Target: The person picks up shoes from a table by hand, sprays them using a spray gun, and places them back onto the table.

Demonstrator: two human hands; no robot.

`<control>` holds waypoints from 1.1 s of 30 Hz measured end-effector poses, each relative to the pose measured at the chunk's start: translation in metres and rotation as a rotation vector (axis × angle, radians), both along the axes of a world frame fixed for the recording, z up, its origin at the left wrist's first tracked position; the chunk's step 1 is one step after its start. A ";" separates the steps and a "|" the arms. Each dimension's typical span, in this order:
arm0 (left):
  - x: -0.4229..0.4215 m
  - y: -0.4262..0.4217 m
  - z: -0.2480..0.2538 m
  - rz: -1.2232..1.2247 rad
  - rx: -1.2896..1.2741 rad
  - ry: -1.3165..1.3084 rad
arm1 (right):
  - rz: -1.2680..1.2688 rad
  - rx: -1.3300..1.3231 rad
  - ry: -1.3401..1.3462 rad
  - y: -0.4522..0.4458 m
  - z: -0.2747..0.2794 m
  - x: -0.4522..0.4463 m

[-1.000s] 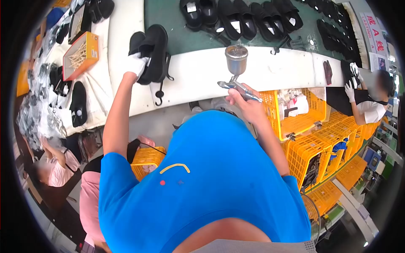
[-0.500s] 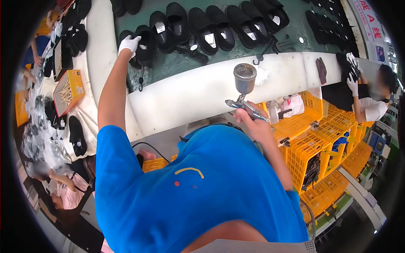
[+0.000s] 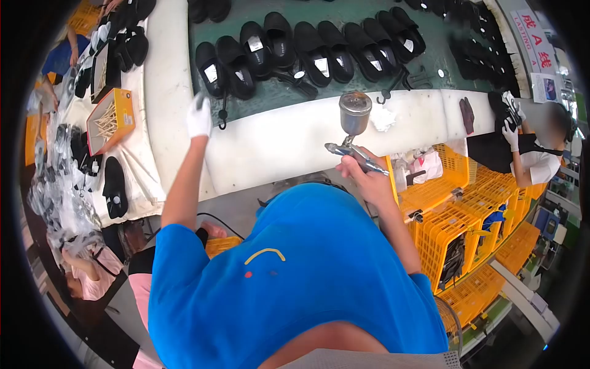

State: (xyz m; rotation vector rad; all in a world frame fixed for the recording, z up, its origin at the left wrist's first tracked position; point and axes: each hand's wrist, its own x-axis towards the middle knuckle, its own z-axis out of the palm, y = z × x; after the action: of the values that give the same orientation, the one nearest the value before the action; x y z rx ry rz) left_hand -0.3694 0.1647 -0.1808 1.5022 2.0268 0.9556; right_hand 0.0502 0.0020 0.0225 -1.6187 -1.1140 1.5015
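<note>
My right hand (image 3: 367, 181) is bare and wrapped round a spray gun (image 3: 359, 157) with a round metal cup on top, above the white table edge. My left hand (image 3: 199, 118), in a white glove, is slightly blurred over the white border, just left of the shoes. Its fingers look a little apart, with nothing seen in them. Closest to it is a black slip-on shoe (image 3: 210, 71) with a white label inside. Beside that shoe stands another black shoe (image 3: 236, 67), the first of a row of several. A black hook (image 3: 222, 114) lies below them.
The shoes stand on a green surface (image 3: 258, 104). A box of wooden sticks (image 3: 110, 120) is on the left table. Yellow crates (image 3: 436, 246) are stacked at right. A co-worker's gloved hand (image 3: 511, 135) holds black shoes at far right. A dark glove (image 3: 467, 115) lies on the border.
My left hand has let go of the black shoes and come back towards me onto the white border. The leftmost pair now stands fully in view. My right hand keeps the spray gun.
</note>
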 end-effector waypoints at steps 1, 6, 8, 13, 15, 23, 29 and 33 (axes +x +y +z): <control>0.003 -0.030 -0.004 0.031 0.004 -0.106 | 0.012 0.019 -0.009 -0.003 0.001 -0.007; 0.013 -0.161 -0.019 0.014 -0.152 -0.034 | 0.017 0.033 -0.010 -0.033 0.001 -0.042; 0.018 -0.199 -0.020 -0.036 -0.154 0.121 | -0.034 0.064 0.037 -0.048 -0.003 -0.055; 0.026 -0.255 -0.014 -0.132 -0.345 0.300 | -0.044 0.071 0.034 -0.081 -0.013 -0.079; 0.024 -0.263 -0.012 -0.212 -0.370 0.369 | 0.053 0.160 -0.037 -0.090 -0.022 -0.082; 0.024 -0.260 -0.018 -0.336 -0.350 0.474 | 0.183 0.420 -0.147 -0.099 -0.015 -0.073; 0.032 -0.244 -0.023 -0.339 -0.523 0.577 | 0.102 0.532 -0.131 -0.115 -0.018 -0.029; 0.036 -0.214 -0.049 -0.285 -0.732 0.664 | 0.026 0.550 -0.056 -0.130 -0.021 0.005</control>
State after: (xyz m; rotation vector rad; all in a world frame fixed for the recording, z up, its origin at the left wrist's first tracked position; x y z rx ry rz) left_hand -0.3333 -0.0490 -0.2301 1.6959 2.1147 -0.4423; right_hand 0.0553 -0.1277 0.0016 -1.2683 -1.4298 1.0401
